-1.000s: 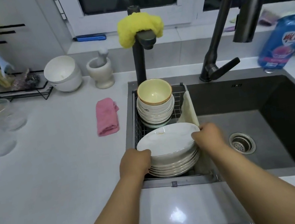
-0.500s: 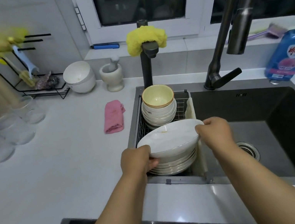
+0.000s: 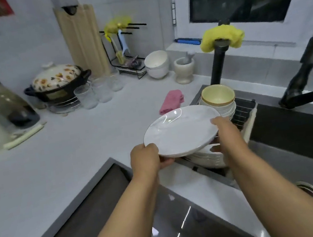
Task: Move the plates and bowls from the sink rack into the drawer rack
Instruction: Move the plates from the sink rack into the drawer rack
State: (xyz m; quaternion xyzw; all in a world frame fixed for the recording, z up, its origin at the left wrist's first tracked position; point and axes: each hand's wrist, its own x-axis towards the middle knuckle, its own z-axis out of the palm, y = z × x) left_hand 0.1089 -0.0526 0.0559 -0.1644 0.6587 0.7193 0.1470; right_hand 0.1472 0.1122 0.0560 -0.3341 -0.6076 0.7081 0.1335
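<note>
- White round ceramic plate (image 3: 181, 131) with thin gold rim: being held tilted above the stack of white plates (image 3: 207, 158) in the sink rack (image 3: 244, 111).
- Left hand (image 3: 144, 158) is gripping its near-left edge; right hand (image 3: 226, 133) is gripping its right edge.
- Yellow bowl (image 3: 217, 94) is sitting atop stacked white bowls (image 3: 227, 109) behind.
- Pink cloth (image 3: 171, 101) is lying on the white counter (image 3: 70, 153).

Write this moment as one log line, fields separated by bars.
left hand: holds plate | right hand: holds plate | plate: lifted above stack | bowls: in sink rack
</note>
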